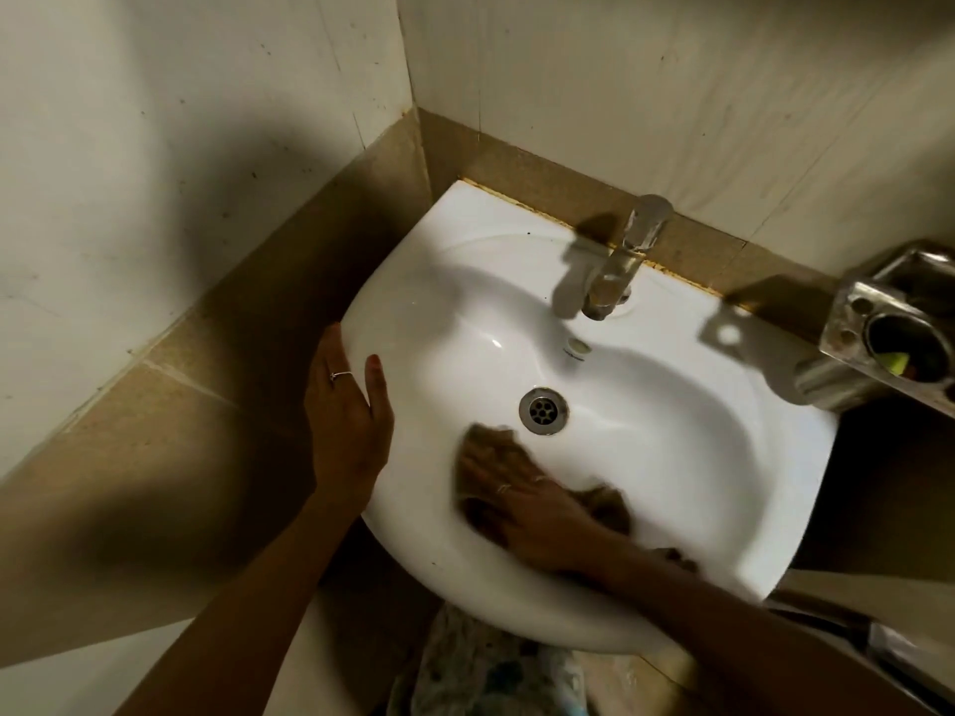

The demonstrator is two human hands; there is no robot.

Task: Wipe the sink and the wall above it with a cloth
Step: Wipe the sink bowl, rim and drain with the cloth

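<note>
Cornered between stained walls point(620, 69), the sink point(697, 405) is mid-wipe: your right hand point(522, 503) presses the cloth point(604, 503) flat at the basin's near edge, fingers straight; your left hand point(346, 410) rests open on the left rim. Next, sweep toward the drain point(542, 409).

Right hand point(522, 503) motion-blurring over the brown cloth point(604, 506), fingers covering most of it, metal holder point(878, 323) being cut off by the right edge, its contents too dark to tell, patterned fabric point(480, 669) hiding partly under the sink point(697, 457) rim.
</note>
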